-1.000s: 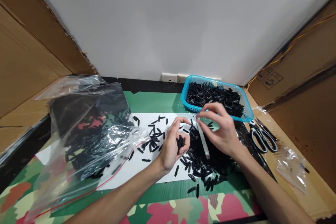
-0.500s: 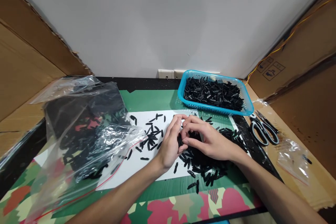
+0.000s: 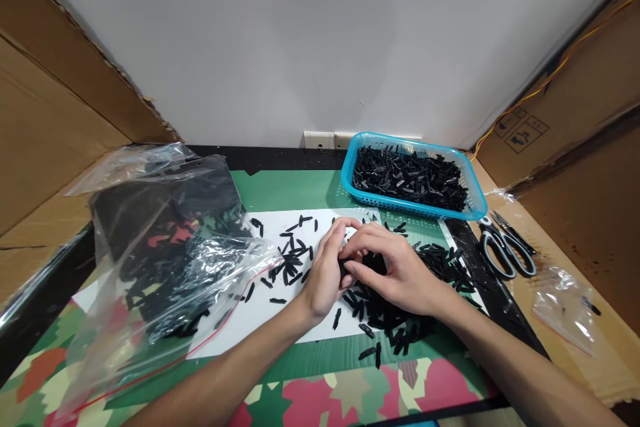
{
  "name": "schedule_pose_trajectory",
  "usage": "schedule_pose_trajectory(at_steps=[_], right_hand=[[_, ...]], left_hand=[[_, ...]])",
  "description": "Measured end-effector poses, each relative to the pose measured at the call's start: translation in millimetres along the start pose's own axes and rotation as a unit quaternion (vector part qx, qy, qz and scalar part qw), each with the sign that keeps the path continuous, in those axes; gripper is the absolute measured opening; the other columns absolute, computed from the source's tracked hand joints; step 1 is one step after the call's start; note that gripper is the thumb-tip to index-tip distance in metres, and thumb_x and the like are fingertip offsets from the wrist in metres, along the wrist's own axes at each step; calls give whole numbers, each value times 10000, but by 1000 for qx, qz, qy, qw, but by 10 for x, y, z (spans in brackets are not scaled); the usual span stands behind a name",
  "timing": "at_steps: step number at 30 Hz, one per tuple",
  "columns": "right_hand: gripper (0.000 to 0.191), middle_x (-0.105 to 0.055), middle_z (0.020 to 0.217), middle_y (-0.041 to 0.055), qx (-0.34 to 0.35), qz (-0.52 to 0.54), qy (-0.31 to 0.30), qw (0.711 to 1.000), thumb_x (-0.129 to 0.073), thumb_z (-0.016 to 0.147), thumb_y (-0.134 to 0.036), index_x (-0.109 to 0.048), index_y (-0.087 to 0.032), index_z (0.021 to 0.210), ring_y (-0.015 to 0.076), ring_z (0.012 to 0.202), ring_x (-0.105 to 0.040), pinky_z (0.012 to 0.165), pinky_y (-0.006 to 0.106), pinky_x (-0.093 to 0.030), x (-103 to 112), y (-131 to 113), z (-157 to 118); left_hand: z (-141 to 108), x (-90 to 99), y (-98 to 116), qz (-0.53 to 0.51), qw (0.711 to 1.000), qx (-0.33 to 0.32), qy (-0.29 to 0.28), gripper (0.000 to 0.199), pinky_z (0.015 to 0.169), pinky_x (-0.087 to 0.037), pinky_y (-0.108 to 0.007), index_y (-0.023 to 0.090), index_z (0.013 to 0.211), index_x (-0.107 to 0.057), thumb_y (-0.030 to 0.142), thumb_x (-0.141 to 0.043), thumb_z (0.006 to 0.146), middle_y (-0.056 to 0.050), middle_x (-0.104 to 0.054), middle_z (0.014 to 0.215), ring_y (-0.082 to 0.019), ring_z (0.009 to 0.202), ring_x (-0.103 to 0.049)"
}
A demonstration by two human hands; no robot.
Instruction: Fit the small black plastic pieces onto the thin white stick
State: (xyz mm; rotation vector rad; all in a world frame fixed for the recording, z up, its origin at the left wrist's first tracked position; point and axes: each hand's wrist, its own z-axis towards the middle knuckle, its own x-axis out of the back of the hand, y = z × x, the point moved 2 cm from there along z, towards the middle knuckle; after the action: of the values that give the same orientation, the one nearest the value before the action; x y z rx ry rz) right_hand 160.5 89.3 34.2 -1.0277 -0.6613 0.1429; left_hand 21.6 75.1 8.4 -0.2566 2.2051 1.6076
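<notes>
My left hand [image 3: 323, 277] and my right hand [image 3: 395, 260] meet over a heap of small black elongated pieces [image 3: 400, 330]. Curled fingers of the left one close around a dark bunch of black pieces [image 3: 345, 267], mostly hidden by the hands. Thumb and fingertips of the right one press against the same bunch from the other side. More loose black pieces [image 3: 291, 267] lie scattered on the white paper [image 3: 240, 333], left of both hands.
A blue plastic basket [image 3: 420, 207] full of black pieces stands at the back right. Scissors [image 3: 507, 250] and a small clear bag [image 3: 563, 310] lie on cardboard at the right. On the left is a large clear zip bag [image 3: 165, 247] with black pieces. Cardboard walls [image 3: 60, 80] flank the table.
My right fingers have closed in slightly over the bunch, with the hands still together. The whole view has shifted a little.
</notes>
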Motion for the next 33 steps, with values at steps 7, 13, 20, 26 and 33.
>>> schedule_pose_trajectory(at_steps=[7,13,20,26,33], right_hand=[[109,-685,891,23,-40,59,94,993,-657,989,-200,-763,-218,1004,159,789,-590,751,296,-468,58,17,-13],[137,-719,878,32,-115,178,157,964,-729,950,-336,-783,-210,954,155,733,-615,665,282,-482,132,138,20],[261,-688,760,11,-175,205,149,951,-785,881,-443,-772,-183,903,113,577,-502,547,258,-401,133,236,51],[298,-671,727,7,-184,204,134,952,-789,865,-474,-767,-178,891,122,596,-523,549,255,-404,116,237,54],[275,-693,768,22,-181,193,135,955,-782,872,-457,-781,-186,912,128,614,-539,524,247,-392,119,263,52]], left_hand=[[33,36,37,-21,998,21,-55,247,293,-160,-141,222,936,-537,458,-518,1006,126,-354,415,-56,259,-198],[42,56,40,-66,996,26,-54,300,307,-156,-151,199,750,-519,383,-557,984,102,-346,395,-46,264,-202],[24,39,30,-65,996,23,-50,401,315,-141,-155,189,702,-530,431,-475,1017,87,-333,396,-45,276,-194],[27,37,18,-61,997,5,-57,321,302,-144,-155,197,734,-516,392,-538,988,93,-354,409,-48,276,-204],[27,43,24,-58,996,-2,-61,293,307,-151,-149,206,756,-495,377,-522,993,98,-356,408,-50,276,-190]])
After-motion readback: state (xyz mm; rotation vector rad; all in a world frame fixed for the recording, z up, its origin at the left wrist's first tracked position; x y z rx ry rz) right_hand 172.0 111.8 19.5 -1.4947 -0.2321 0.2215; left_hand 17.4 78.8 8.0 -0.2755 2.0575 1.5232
